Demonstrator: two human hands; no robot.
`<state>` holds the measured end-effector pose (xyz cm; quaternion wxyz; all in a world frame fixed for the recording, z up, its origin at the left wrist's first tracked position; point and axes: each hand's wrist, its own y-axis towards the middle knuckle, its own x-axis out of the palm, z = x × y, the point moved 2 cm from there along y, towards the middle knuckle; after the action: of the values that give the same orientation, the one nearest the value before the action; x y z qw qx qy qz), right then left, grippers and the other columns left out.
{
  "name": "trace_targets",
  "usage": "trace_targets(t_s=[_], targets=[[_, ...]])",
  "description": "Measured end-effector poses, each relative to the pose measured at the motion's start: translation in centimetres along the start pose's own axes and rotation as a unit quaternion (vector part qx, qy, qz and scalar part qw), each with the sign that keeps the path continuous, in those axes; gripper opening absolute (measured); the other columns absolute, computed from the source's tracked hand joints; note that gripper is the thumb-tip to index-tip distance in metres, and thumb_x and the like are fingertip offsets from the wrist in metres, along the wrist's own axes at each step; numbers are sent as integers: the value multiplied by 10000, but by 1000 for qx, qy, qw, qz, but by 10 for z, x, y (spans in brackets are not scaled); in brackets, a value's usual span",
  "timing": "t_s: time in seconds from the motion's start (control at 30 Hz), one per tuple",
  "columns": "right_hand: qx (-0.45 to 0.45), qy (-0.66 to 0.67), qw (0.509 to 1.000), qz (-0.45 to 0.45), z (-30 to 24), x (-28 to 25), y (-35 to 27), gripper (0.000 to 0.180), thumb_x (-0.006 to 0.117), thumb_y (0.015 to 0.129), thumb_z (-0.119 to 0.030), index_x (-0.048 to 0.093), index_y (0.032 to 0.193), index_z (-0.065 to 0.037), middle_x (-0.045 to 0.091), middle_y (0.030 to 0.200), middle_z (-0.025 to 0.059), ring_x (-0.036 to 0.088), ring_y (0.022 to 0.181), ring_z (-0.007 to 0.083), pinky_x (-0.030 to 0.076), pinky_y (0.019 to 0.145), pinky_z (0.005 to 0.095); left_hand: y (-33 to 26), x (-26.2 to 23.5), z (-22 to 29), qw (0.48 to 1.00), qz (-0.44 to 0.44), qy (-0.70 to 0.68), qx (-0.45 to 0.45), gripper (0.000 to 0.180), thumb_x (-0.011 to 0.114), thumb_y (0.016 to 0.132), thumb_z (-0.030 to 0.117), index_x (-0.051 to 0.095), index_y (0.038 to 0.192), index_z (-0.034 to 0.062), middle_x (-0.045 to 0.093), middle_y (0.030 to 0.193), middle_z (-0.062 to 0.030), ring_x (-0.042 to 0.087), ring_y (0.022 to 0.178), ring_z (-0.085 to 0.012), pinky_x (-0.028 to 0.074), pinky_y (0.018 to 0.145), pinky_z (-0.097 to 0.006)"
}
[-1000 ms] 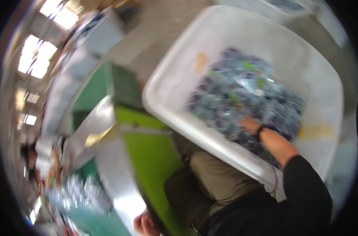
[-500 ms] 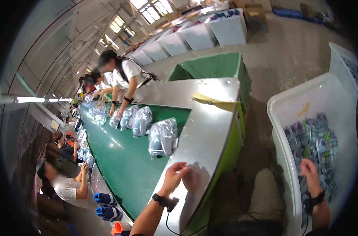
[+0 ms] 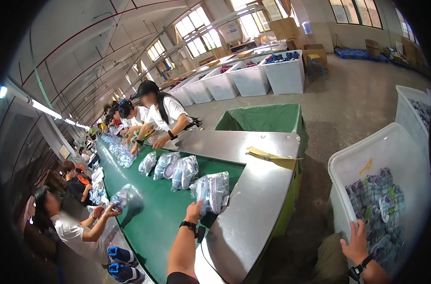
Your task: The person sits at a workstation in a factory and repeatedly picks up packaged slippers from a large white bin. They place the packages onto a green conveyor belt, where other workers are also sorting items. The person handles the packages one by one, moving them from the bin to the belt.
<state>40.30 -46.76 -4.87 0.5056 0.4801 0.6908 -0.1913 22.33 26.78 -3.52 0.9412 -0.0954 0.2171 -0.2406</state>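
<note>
My left hand reaches out over the green conveyor belt, and its fingertips touch the near corner of a clear bag of blue-and-white goods; I see no grip on it. Three more such bags lie further along the belt. My right hand rests with spread fingers on the near side of a white plastic bin, against the heap of small bagged items inside. A dark band sits on each wrist.
A steel table end wraps the belt's head, with a yellow paper strip on it. Behind it stands a green-lined bin. Several people work along both sides of the belt. More white bins stand far off.
The view has swung up from the white bin to the belt. My left hand moved forward onto the bag's corner. My right hand stays at the bin.
</note>
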Motion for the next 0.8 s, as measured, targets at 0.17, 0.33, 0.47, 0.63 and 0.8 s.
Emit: trace_targets(t_s=[0.17,0.33,0.47,0.63,0.8], targets=[[7,-4,1000,7,-1,2,-1,882,853,720,-162,407,1465,-10,351,1484,285,423,1344,518,389,1119,551,-31,-10,5,985,-118,-106,-70,460,771,909,392,597,1130,28,556,795,-25,499,577,-111,295,419,-274],[12,-21,1000,-1,-5,-1,0,875,840,748,-157,396,1491,-24,342,1512,277,413,1368,512,380,1127,550,-91,-5,8,983,-9,-172,68,482,825,872,216,550,1208,5,514,789,3,548,648,-128,420,501,-275],[9,-23,1000,-6,-9,-4,2,866,829,765,-164,392,1501,-32,336,1529,269,406,1381,509,398,1113,557,-160,-14,1,967,15,-169,191,623,812,854,14,492,1389,-9,625,1053,-59,659,1007,-207,582,746,-332],[10,-38,999,-9,-7,-2,5,850,828,783,-180,414,1511,-41,345,1533,244,428,1378,489,423,1101,532,-216,-43,-2,965,-129,-180,138,484,593,1021,34,484,1491,-6,669,1293,-112,678,1139,-197,577,922,-313],[4,-40,999,-19,-7,-3,3,841,825,801,-199,419,1521,-45,346,1529,235,440,1372,477,426,1106,512,-268,-42,-8,970,-163,-180,4,583,595,1024,70,382,1560,-14,604,1386,-150,635,1209,-242,526,1028,-346]])
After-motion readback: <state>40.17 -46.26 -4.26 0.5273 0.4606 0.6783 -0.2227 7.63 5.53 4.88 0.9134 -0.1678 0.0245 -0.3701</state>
